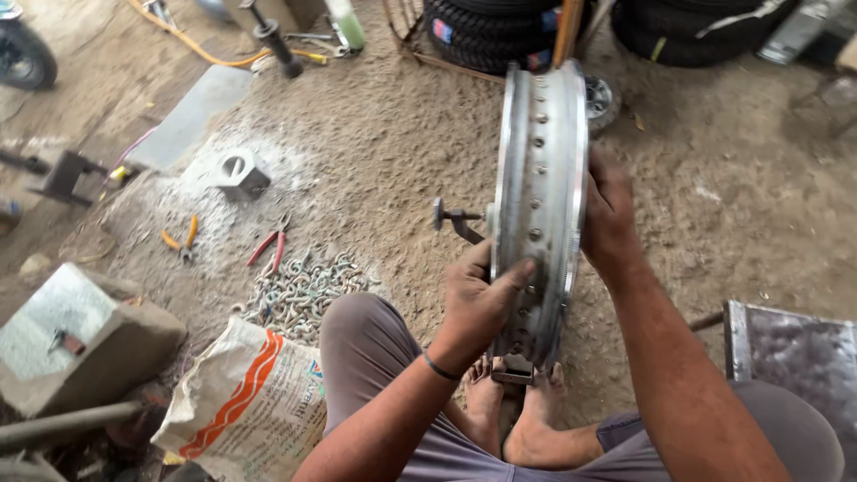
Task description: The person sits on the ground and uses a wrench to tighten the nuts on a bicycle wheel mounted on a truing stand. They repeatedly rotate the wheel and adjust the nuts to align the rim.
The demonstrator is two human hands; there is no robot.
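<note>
One metal wheel rim (540, 205) is held upright on edge in the centre of the frame, its lower end resting on a small metal stand (515, 373) between the person's two bare feet (518, 411). The left hand (478, 299) is laid on the rim's lower left flange, with the fingers wrapped round the edge and the thumb pressed across the spoke-holed channel. The right hand (609, 214) is clamped on the right flange higher up, fingers curled behind it.

The rim is judged stiff and moderately heavy, with smooth, possibly slippery plated metal and thin edges; it is best gripped at the two flanges, as it is now, and kept balanced on its stand. A threaded spindle with a knob (451, 219) projects from the rim's left side.

On the dirt floor (714, 196), at centre left, two pliers are counted: one yellow-handled (181, 239) and one red-handled (270, 247). One heap of metal links (303, 290) lies just below them, one printed sack (245, 402) at lower left, one grey metal block (239, 174) in pale dust, and one stack of tyres (495, 31) at top centre.
</note>
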